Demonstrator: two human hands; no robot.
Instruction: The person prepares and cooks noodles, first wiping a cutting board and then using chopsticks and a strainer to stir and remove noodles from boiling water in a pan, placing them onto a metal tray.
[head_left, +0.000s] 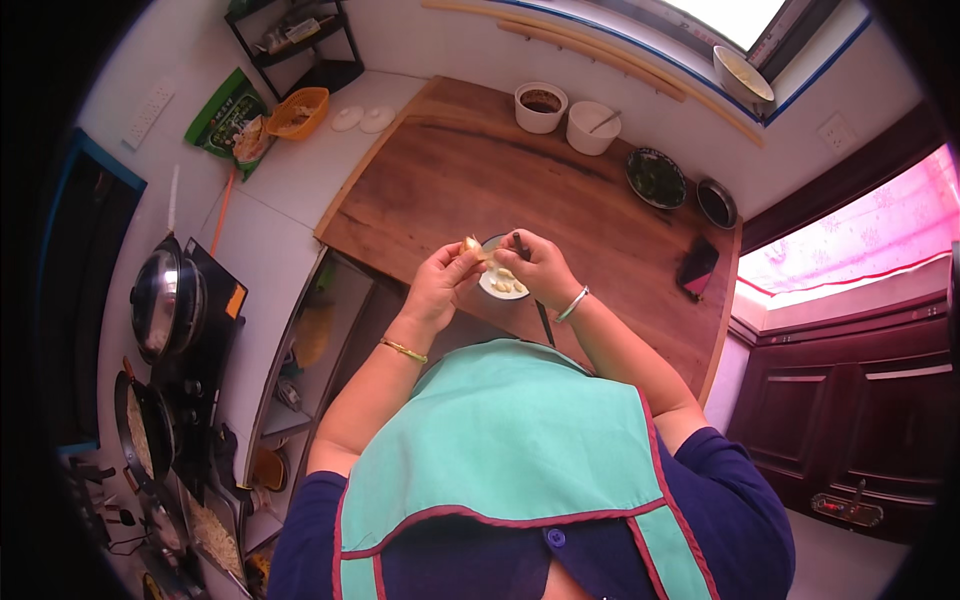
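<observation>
My left hand [446,282] is closed, pinching a pale tan garlic clove [471,244] between thumb and fingertips. Close beside it, my right hand [540,268] is closed around a slim dark stick-like tool [544,324]. One end of it pokes up past the fingers and the other points down toward my apron; its kind cannot be made out. The right fingertips meet the left ones near the clove. Under both hands a small white bowl [488,291] with a dark rim stands on the wooden table [420,190], partly hidden. Several pale peeled cloves [507,285] lie in it.
Along the table's back stand a white pot of dark sauce [540,118], a white pot with a spoon [585,140], a dish of greens [655,178] and a dark bowl [716,204]. A phone [697,268] lies right. Left are an orange basket [298,112] and a lidded pan [165,300].
</observation>
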